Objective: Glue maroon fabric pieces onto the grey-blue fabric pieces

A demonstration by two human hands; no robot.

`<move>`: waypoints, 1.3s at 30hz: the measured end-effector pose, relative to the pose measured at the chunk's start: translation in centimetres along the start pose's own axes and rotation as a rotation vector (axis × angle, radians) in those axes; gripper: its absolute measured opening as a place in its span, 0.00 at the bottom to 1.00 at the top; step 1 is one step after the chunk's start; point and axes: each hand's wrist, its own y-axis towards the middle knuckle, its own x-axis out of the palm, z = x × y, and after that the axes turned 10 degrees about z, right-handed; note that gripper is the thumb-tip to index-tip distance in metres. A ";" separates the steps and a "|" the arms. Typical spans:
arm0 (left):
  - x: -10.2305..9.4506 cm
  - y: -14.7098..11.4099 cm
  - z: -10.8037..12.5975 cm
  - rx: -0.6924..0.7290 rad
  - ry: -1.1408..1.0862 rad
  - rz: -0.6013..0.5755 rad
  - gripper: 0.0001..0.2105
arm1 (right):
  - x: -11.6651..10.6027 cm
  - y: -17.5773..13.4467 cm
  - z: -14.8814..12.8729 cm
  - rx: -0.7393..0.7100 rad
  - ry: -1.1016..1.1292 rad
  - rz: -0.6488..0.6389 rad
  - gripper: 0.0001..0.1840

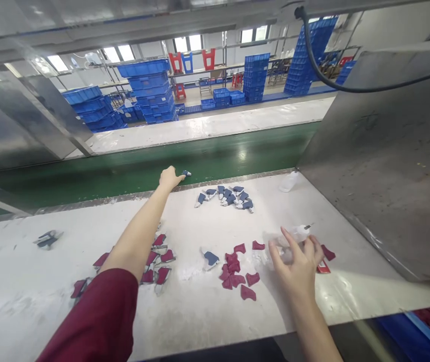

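Observation:
My left hand [170, 179] reaches out over the green belt, its fingers curled and its thumb tip against a small blue-and-grey fabric piece [187, 173]. In my right hand [298, 261] is a translucent squeeze bottle [298, 233] with a thin metal tip, tilted on its side above the worktop; the fingers partly cover it. Loose maroon fabric pieces [232, 263] lie left of that hand, beside a single blue-and-grey piece [211, 259]. Below the belt sits a cluster of blue-and-grey pieces [230, 199]. Maroon-and-grey pieces [162, 274] are partly hidden by my left forearm.
The green belt [124, 173] runs across beyond the white worktop [188, 322]. A second clear bottle [289, 182] stands near the metal panel [388, 166] on the right. A dark piece [48, 239] lies far left. Stacked blue crates [150, 93] fill the background.

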 end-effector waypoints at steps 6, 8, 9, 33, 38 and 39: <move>2.7 -1.8 2.9 -0.022 -0.111 0.087 0.16 | -0.9 0.5 -0.2 -0.153 0.080 0.314 0.17; 2.1 -2.8 3.1 -0.018 -0.140 0.095 0.16 | -0.9 0.1 0.4 -0.105 0.135 0.359 0.23; 1.7 -3.3 3.2 -0.008 -0.156 0.096 0.17 | -0.8 -0.2 0.7 -0.063 0.161 0.379 0.24; -2.2 -36.5 -5.2 0.248 -0.780 -0.126 0.09 | -4.9 -3.7 -6.1 0.330 0.519 0.138 0.14; -1.6 -36.5 -5.1 0.258 -0.768 -0.106 0.08 | -4.9 -6.1 -8.2 0.184 0.595 -0.111 0.10; -1.6 -36.5 -5.0 0.268 -0.763 -0.105 0.07 | -4.8 -6.3 -8.2 0.137 0.589 -0.141 0.10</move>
